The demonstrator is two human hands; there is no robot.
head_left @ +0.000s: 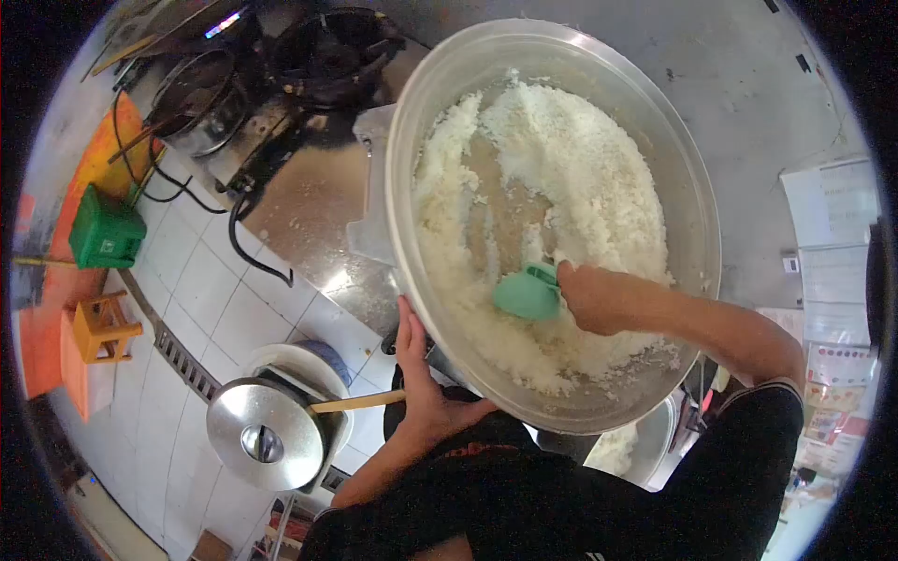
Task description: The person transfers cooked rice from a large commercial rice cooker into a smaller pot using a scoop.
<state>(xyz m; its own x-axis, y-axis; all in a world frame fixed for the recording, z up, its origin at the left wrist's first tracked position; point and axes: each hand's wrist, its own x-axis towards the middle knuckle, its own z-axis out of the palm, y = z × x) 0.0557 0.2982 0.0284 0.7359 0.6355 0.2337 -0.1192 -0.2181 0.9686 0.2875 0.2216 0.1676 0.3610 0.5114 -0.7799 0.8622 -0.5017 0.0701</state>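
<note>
A large round metal basin (412, 215) holds white cooked rice (589, 168), heaped around its sides, with a bare patch of bottom showing in the middle. My right hand (599, 297) is closed on the handle of a green plastic scoop (527, 294), whose bowl is down among the rice. At the basin's near left side, my left hand (426, 383) holds its outer wall just below the rim, thumb and fingers apart along the curve. Part of the left hand's grip is hidden by the rim.
A lidded metal pot (243, 458) stands lower left, with a wooden handle (360, 402) beside it. Below the basin, another container with rice (617, 449) partly shows. Burners (332, 56) and a blackened pot (196, 103) sit upper left, near a green bin (106, 229) and wooden stool (105, 327).
</note>
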